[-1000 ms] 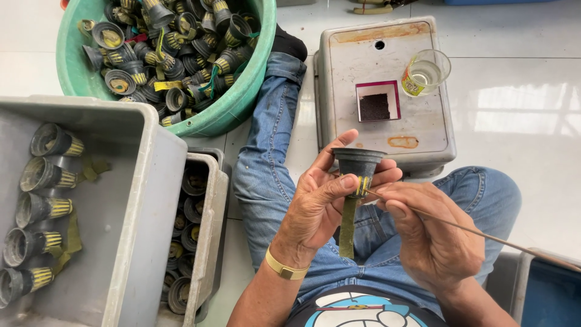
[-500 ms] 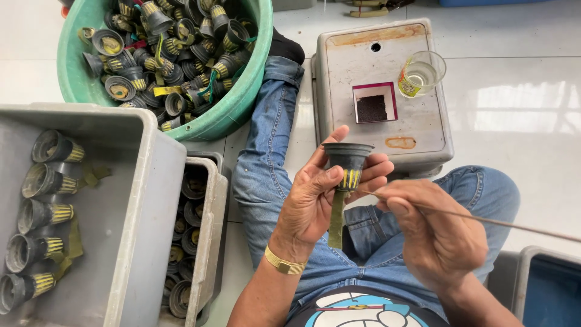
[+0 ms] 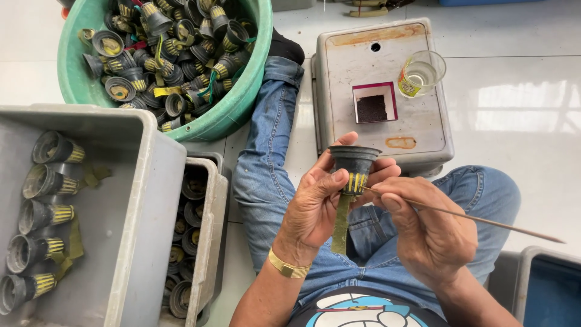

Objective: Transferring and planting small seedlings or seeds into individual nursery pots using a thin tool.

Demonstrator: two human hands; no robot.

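Small dark funnel-shaped cup [image 3: 354, 165] with yellow ribs at its neck, held upright over the lap, just in front of the near edge of the grey box [image 3: 381, 91]. Green strip [image 3: 341, 224] hanging from its neck. Left hand [image 3: 315, 206] curled around the cup, thumb up against the rim, fingers wrapped behind the neck. Right hand [image 3: 423, 227] closed in a pinch on a thin wooden stick [image 3: 478, 219], its tip touching the ribbed neck, its long end running out to the right. On the box top, a square recess of dark powder [image 3: 373, 107] and a clear glass [image 3: 420, 72] at the far right corner. Green basin [image 3: 242, 103] heaped with like cups on the floor at far left. Big grey tray [image 3: 121, 200] at left with five cups in a row along its left edge; narrower grey tray [image 3: 213, 206] beside it, stacked with more.
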